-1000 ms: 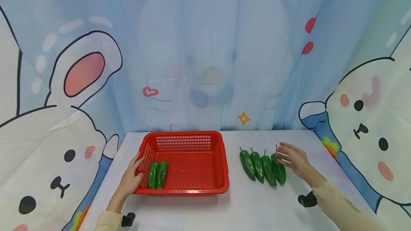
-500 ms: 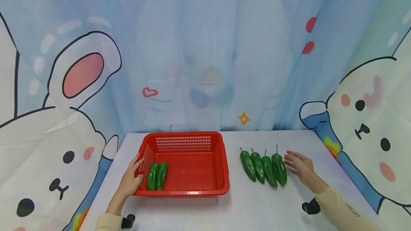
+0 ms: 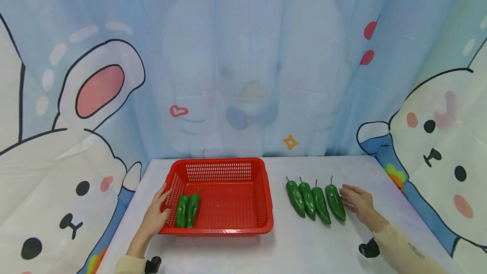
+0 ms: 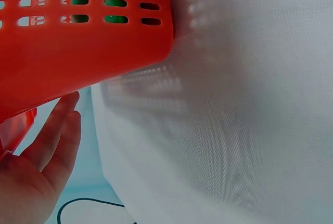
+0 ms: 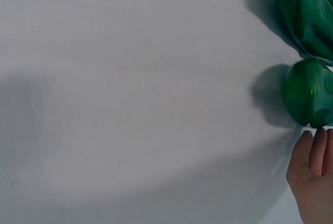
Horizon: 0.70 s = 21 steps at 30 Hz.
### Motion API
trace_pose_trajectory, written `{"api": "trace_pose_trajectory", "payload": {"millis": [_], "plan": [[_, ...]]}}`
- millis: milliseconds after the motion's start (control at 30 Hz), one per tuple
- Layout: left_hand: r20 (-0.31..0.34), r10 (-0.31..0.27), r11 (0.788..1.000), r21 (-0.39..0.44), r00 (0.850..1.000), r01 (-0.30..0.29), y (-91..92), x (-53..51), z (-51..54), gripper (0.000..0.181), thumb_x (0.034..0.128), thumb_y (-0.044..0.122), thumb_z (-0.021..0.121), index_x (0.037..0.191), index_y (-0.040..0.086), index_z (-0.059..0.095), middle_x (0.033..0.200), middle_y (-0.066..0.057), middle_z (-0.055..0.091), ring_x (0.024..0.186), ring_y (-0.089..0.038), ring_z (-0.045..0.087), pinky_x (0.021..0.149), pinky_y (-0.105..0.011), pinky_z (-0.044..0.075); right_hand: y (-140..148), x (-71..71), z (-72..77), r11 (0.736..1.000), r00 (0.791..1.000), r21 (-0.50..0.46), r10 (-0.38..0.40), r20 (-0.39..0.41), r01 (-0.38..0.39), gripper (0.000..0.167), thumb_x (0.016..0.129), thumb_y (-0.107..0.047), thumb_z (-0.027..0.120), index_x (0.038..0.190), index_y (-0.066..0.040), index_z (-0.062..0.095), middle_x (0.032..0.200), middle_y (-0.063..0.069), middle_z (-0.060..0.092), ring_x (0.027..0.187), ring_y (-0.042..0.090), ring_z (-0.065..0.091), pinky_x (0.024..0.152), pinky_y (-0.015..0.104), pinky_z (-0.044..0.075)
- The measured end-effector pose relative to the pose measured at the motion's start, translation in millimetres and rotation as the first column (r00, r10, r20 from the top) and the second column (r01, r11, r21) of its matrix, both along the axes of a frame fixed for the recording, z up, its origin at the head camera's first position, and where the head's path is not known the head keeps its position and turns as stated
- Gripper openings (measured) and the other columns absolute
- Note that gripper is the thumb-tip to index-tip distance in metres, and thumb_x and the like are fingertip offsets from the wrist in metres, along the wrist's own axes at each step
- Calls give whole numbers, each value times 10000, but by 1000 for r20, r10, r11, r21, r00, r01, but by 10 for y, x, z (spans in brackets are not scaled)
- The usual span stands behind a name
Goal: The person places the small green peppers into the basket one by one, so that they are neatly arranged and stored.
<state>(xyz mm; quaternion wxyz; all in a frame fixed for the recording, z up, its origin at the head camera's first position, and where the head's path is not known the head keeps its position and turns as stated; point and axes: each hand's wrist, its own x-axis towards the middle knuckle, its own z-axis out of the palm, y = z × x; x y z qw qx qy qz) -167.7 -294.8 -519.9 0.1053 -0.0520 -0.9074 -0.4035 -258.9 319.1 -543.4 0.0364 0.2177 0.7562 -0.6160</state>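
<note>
A red basket (image 3: pixel 224 231) holds two green peppers (image 3: pixel 192 210) side by side near its left wall. The left hand (image 3: pixel 154 214) rests at that wall, fingers extended along the rim; the left wrist view has this hand (image 4: pixel 39 169) beside the red side (image 4: pixel 78 63). Right of the basket, several green peppers lie in a row, the rightmost (image 3: pixel 335 203) slightly apart from the others. Beside it is the right hand (image 3: pixel 359 205), its fingers relaxed and holding nothing. In the right wrist view its fingertips (image 5: pixel 321 133) are at the end of a pepper (image 5: pixel 308 94); contact is hard to tell.
A white-covered table (image 3: pixel 304 253) lies beneath everything. Behind it hangs a blue curtain (image 3: pixel 243 54) with printed cartoon figures, and similar printed cloth flanks both sides. Dark wrist-mounted pieces (image 3: pixel 369 248) show beneath the sleeves.
The right hand has moved right and slightly down from above the rightmost pepper to its right side. A gap has opened between that pepper and its neighbour. The left hand stays at the basket.
</note>
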Motion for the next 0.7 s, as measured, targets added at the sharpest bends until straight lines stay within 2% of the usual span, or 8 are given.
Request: {"api": "trace_pose_trajectory", "payload": {"millis": [133, 333, 433, 500, 567, 633, 700], "plan": [[8, 9, 1000, -1, 1000, -9, 5, -2, -8, 619, 840, -111, 506, 1452, -68, 418, 1599, -212, 216, 1434, -452, 236, 1061, -643, 309, -8, 2, -31, 1000, 1000, 7, 0, 27, 0, 632, 972, -251, 540, 1488, 58, 345, 1475, 296, 403, 1314, 427, 451, 1046, 529, 406], [15, 15, 1000, 8, 1000, -15, 12, -2, -2, 614, 845, -111, 501, 1452, -62, 422, 1602, -203, 214, 1436, -450, 236, 1058, -640, 314, -31, -11, -94, 996, 1000, 86, -5, 1, 5, 619, 942, -205, 599, 1451, 81, 392, 1418, 341, 437, 1234, 429, 528, 957, 470, 497], [10, 14, 1000, 5, 1000, -14, 5, -2, -12, 614, 843, -113, 504, 1449, -63, 425, 1600, -206, 217, 1435, -452, 237, 1057, -642, 315, -42, -6, -120, 988, 999, 152, 31, -34, -25, 627, 902, -187, 658, 1412, 101, 434, 1347, 363, 493, 1010, 317, 658, 825, 390, 567], [6, 14, 1000, 2, 1000, -14, -1, -7, -23, 616, 841, -115, 506, 1449, -63, 425, 1599, -206, 220, 1434, -450, 238, 1058, -642, 314, -57, -1, -128, 981, 997, 191, 53, -54, -42, 634, 876, -185, 690, 1388, 110, 458, 1296, 361, 534, 887, 198, 670, 760, 351, 581], [4, 14, 1000, 1, 1000, -14, -7, -12, -31, 617, 839, -116, 507, 1449, -62, 427, 1599, -206, 222, 1435, -447, 240, 1059, -639, 314, -67, 5, -141, 974, 995, 220, 69, -72, -52, 635, 858, -177, 710, 1368, 119, 475, 1257, 357, 564, 829, 115, 649, 700, 319, 577], [10, 18, 1000, 2, 1000, -18, -7, -16, -30, 618, 841, -114, 507, 1452, -58, 426, 1601, -202, 220, 1437, -442, 240, 1059, -635, 318, -85, 10, -143, 967, 993, 247, 80, -84, -57, 628, 852, -167, 718, 1356, 125, 482, 1240, 358, 570, 847, 158, 656, 677, 303, 562], [13, 20, 1000, 3, 1000, -20, -7, -22, -26, 620, 840, -115, 507, 1452, -56, 427, 1603, -197, 218, 1438, -438, 241, 1059, -630, 323, -107, 11, -144, 961, 993, 270, 81, -83, -56, 616, 850, -146, 719, 1349, 126, 484, 1246, 369, 554, 904, 255, 661, 656, 290, 541]]}}
